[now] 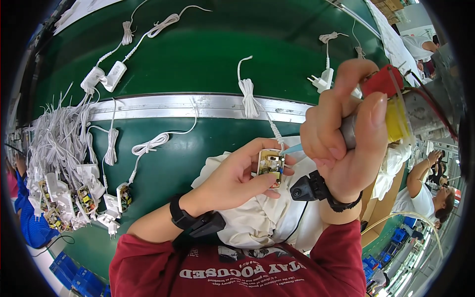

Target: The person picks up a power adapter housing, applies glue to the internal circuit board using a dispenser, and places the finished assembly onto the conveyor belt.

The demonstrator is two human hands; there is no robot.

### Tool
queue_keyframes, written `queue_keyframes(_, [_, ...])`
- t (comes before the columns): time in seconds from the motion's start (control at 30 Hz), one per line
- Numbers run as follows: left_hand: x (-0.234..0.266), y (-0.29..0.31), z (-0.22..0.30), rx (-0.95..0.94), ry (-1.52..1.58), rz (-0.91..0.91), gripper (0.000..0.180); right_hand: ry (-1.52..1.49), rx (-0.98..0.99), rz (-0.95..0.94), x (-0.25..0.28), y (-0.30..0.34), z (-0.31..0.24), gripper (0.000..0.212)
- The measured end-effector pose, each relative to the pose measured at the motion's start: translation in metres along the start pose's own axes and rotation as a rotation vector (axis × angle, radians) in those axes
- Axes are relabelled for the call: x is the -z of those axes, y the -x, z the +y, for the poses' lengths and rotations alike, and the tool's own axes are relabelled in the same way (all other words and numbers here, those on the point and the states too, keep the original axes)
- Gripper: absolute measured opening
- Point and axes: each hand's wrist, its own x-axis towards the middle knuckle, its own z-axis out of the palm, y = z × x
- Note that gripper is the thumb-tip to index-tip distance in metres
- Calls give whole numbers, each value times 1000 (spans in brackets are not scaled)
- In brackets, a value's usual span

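Observation:
My left hand (237,175) holds a small open white adapter shell (270,166) with a yellow circuit board showing inside; its white cable (250,96) runs up over the metal rail. My right hand (346,133) grips a dispensing tool (396,111) with a red and yellow body and a metal barrel. The tool's pale blue nozzle tip (293,148) touches the top right of the board. Both hands work over a crumpled white cloth (262,218). Black bands sit on both wrists.
A green conveyor belt (208,54) carries white adapters with coiled cables (106,76). A metal rail (163,106) crosses it. A heap of open adapters and cords (69,168) lies at left. Another adapter (324,79) lies near my right hand. Other people sit at right.

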Motion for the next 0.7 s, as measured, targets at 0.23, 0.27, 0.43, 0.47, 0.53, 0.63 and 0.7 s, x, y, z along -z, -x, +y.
queue_keyframes(0.23, [5, -3, 1, 16, 55, 67, 41, 91, -11, -117, 2, 6, -8, 42])
queue_keyframes(0.27, [5, -3, 2, 10, 97, 96, 40, 89, -13, -120, 3, 6, -7, 42])
queue_keyframes(0.43, [10, -3, 5, -26, 198, 136, 38, 97, 35, -227, 5, 8, 0, 40])
queue_keyframes(0.47, [11, -3, 6, -26, 195, 131, 38, 98, 45, -248, 5, 7, 2, 40])
queue_keyframes(0.53, [11, -2, 6, -25, 189, 120, 37, 97, 55, -270, 3, 8, 2, 39])
queue_keyframes(0.63, [12, -1, 4, -29, 203, 110, 37, 55, 29, -227, 0, 11, 2, 39])
queue_keyframes(0.7, [12, -1, 4, -30, 210, 100, 37, 71, 38, -225, 0, 11, 1, 40])
